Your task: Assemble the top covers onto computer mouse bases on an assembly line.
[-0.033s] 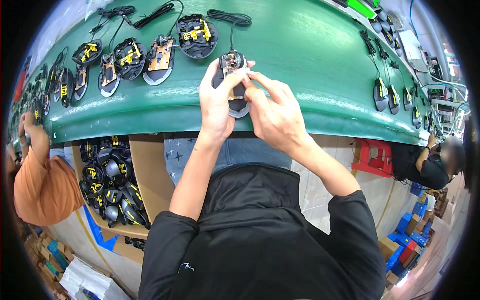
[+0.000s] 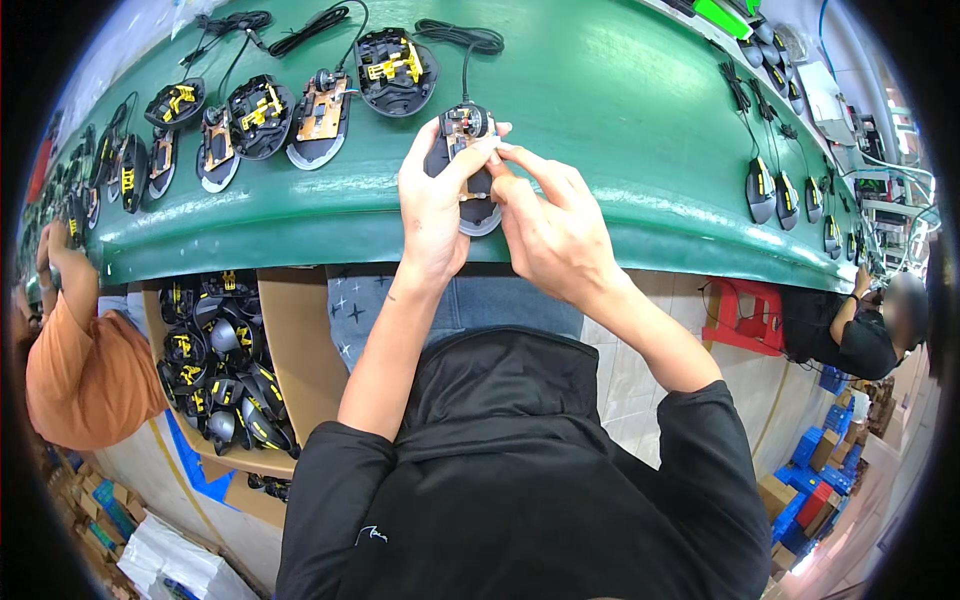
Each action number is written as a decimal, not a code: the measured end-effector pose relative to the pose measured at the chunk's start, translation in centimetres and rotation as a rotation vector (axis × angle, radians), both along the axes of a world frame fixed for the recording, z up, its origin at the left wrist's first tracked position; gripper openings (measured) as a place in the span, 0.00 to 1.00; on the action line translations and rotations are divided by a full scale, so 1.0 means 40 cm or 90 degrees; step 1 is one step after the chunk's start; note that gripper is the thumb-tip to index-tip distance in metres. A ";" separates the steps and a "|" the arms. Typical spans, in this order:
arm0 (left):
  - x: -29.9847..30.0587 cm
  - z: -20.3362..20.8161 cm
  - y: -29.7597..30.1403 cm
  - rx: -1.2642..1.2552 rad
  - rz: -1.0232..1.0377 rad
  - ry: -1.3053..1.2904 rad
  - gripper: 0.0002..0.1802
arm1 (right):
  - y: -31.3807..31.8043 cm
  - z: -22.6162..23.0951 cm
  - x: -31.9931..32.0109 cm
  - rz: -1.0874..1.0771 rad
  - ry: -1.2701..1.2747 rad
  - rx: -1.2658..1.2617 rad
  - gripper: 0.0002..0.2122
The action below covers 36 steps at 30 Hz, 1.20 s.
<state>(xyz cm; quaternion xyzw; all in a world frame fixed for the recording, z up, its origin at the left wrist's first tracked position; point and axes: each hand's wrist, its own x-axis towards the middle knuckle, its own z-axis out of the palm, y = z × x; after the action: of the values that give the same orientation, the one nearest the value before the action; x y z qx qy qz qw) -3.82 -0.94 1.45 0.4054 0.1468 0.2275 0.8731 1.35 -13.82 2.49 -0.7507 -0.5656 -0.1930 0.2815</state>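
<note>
An opened computer mouse base, with a brown circuit board and a scroll wheel at its far end, is gripped in my left hand. My left thumb lies across the board. The fingers of my right hand are pinched together at the right edge of the board, by the left thumb's tip. Whatever lies between them is too small or hidden to make out. From the base's far end a black cable runs up to a coiled bundle on the green bench.
Opened mouse halves with yellow parts and mouse bases with boards line the bench at left. Assembled mice lie at right. A carton of mouse shells stands below the bench edge. Co-workers sit at far left and far right.
</note>
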 end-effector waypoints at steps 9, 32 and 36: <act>0.007 -0.013 -0.004 -0.017 0.038 0.012 0.17 | 0.024 0.110 0.030 0.073 0.159 0.121 0.08; 0.021 -0.006 -0.042 -0.017 -0.004 -0.017 0.15 | -0.178 0.013 0.245 -0.032 0.985 0.628 0.17; 0.014 -0.004 -0.038 -0.051 -0.026 -0.042 0.15 | -0.231 -0.032 0.219 -0.141 0.974 0.623 0.16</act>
<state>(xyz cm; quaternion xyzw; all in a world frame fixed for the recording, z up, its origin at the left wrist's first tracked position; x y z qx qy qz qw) -3.24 -2.47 1.30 0.3652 0.1189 0.2167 0.8975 10.10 -23.05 1.20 -0.5205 -0.0048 0.1129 0.8464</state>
